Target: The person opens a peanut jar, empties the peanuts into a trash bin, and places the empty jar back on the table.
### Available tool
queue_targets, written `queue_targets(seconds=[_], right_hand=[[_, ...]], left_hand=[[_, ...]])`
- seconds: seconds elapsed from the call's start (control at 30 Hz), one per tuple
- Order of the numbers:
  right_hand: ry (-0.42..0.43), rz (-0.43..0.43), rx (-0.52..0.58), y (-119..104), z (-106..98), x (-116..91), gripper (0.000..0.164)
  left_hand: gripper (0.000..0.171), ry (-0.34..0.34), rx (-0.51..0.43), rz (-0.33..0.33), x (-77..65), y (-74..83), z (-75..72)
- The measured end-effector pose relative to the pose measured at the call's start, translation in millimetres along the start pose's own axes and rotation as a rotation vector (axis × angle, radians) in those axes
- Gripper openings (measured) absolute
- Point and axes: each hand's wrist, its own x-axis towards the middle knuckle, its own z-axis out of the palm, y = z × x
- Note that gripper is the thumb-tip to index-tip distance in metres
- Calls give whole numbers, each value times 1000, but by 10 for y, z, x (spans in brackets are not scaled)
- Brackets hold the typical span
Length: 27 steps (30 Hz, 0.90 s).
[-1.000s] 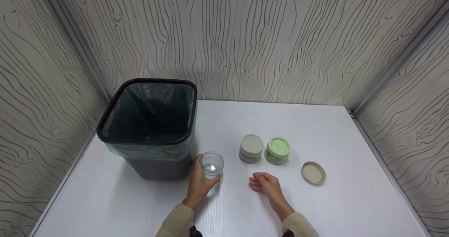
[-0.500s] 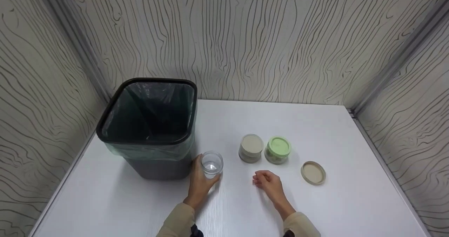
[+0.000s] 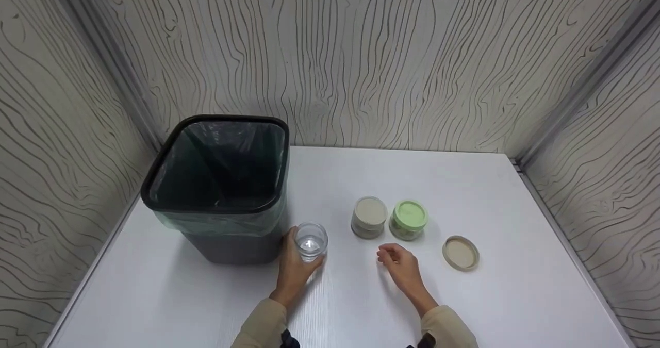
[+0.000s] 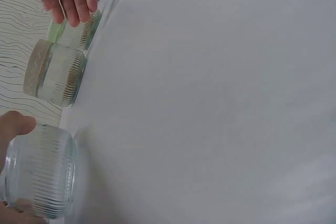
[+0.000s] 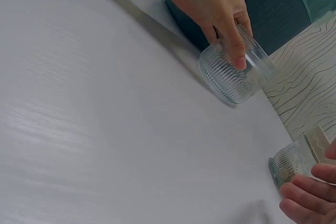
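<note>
My left hand (image 3: 293,276) grips a lidless clear glass jar (image 3: 311,241) that stands upright on the table. Ribbing runs round the jar's lower wall, and thumb and fingers hold it from two sides in the right wrist view. My right hand (image 3: 403,269) hovers over the table with loosely bent fingers, holding nothing. Just beyond it are a jar with a beige lid (image 3: 369,215) and a jar with a green lid (image 3: 410,217), side by side; something brownish lies low inside each. To the right, a loose beige lid (image 3: 460,253) lies on the table, its rim facing up.
A large dark bin (image 3: 237,247) with a black rim and a green liner bag stands on the left, close beside the left hand. Patterned walls (image 3: 330,64) enclose the white table (image 3: 464,183) at the back and sides.
My right hand has shifted a little to the right and away from me, nearer the lidded jars. The left hand and the clear jar stay in place.
</note>
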Motion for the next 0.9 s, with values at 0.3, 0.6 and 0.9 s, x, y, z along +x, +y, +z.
queue_targets(seconds=[0.3, 0.6, 0.9], right_hand=[[3, -35, -12, 19, 11, 5, 17], [26, -47, -56, 8, 13, 14, 17], [69, -71, -80, -8, 30, 21, 16]], left_hand=[[90, -51, -16, -60, 4, 36, -37], [92, -32, 16, -7, -2, 70, -43], [90, -21, 139, 40, -44, 105, -65]])
